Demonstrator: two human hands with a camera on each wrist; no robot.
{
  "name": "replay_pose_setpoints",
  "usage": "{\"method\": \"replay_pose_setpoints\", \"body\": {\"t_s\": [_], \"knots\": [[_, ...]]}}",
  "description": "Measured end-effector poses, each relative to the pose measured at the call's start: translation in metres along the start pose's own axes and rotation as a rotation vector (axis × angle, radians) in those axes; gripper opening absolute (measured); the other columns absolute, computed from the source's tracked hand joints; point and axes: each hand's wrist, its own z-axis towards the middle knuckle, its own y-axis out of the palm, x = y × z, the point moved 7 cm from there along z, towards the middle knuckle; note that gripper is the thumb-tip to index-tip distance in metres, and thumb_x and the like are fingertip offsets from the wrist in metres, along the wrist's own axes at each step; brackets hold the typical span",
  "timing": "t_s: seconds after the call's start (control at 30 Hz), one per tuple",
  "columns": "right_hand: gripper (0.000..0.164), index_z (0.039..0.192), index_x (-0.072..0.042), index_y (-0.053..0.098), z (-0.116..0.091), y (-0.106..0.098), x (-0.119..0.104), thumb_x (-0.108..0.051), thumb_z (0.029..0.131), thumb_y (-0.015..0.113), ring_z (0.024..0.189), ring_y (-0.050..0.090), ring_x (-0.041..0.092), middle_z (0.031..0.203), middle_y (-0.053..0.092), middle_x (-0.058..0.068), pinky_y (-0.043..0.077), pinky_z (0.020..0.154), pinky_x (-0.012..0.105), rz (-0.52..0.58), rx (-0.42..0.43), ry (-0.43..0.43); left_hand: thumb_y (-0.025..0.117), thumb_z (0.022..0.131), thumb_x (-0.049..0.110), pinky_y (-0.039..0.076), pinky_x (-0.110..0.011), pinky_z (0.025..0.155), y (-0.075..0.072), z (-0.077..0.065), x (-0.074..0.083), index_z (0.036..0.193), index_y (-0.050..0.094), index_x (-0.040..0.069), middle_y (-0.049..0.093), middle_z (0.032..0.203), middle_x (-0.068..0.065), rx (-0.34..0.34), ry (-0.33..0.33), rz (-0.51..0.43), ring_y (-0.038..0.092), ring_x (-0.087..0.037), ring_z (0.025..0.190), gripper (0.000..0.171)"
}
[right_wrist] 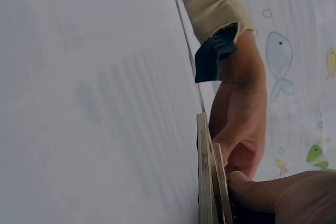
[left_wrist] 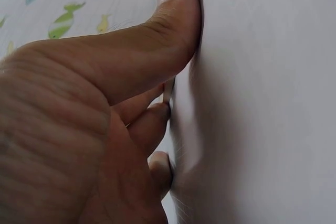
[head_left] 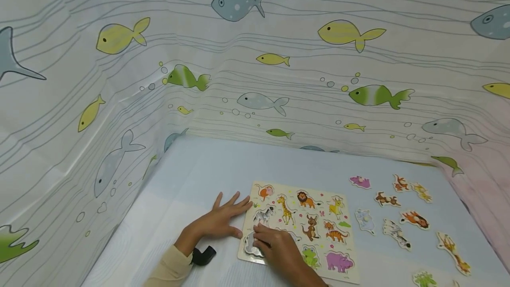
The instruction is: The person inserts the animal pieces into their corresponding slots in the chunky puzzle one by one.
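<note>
A wooden animal puzzle board (head_left: 352, 273) lies on the table, printed with a zebra, giraffe, lion, hippo and other animals. My right hand (head_left: 283, 251) pinches a grey animal puzzle piece (head_left: 249, 246) at the board's lower left corner. Seen edge-on in the right wrist view, the piece (right_wrist: 222, 182) leans slightly away from the board (right_wrist: 203, 166). My left hand (head_left: 221, 220) rests by the board's left edge with spread fingers, its thumb near the grey piece. In the left wrist view the left thumb (left_wrist: 176, 30) touches the board's edge. The piece's knob is hidden by my right fingers.
Right of the board lie several loose pieces: a purple hippo (head_left: 360, 182), a zebra (head_left: 396, 234), a lion (head_left: 415, 219), a giraffe (head_left: 454, 252), a green piece (head_left: 424, 279) and a pale blue-grey animal (head_left: 365, 221). A fish-print curtain (head_left: 255, 83) surrounds the table (head_left: 223, 167).
</note>
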Motion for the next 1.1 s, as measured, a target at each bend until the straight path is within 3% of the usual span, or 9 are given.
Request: {"method": "replay_pose_setpoints", "body": {"t_s": [0.33,0.77,1.1], "knots": [[0.021,0.108,-0.013,0.078,-0.002,0.006,0.0,-0.018,0.088,0.075,0.115,0.069,0.017,0.12,0.074,0.001,0.06,0.092,0.036,-0.065,-0.026,-0.01,0.078,0.077,0.047,-0.015,-0.07,0.117,0.0,0.002,-0.002,0.157,0.034,0.021,0.026,0.166,0.001,0.003,-0.008,-0.005,0.007,-0.033,0.157,0.095],[0.022,0.108,-0.014,0.079,-0.005,0.009,-0.002,-0.02,0.087,0.076,0.115,0.069,0.016,0.119,0.074,-0.003,0.06,0.09,0.037,-0.117,0.0,-0.014,0.079,0.076,0.045,-0.015,-0.07,0.116,0.0,0.004,0.0,0.156,0.035,0.021,0.026,0.165,0.0,-0.001,-0.002,-0.009,0.007,-0.034,0.157,0.095],[0.025,0.111,-0.014,0.078,-0.005,0.012,-0.001,-0.021,0.087,0.076,0.115,0.069,0.019,0.119,0.074,-0.002,0.061,0.089,0.038,-0.111,0.011,-0.039,0.079,0.076,0.044,-0.016,-0.07,0.116,0.002,0.003,-0.003,0.156,0.036,0.02,0.024,0.166,-0.001,0.002,-0.006,-0.008,0.007,-0.035,0.156,0.094]]}}
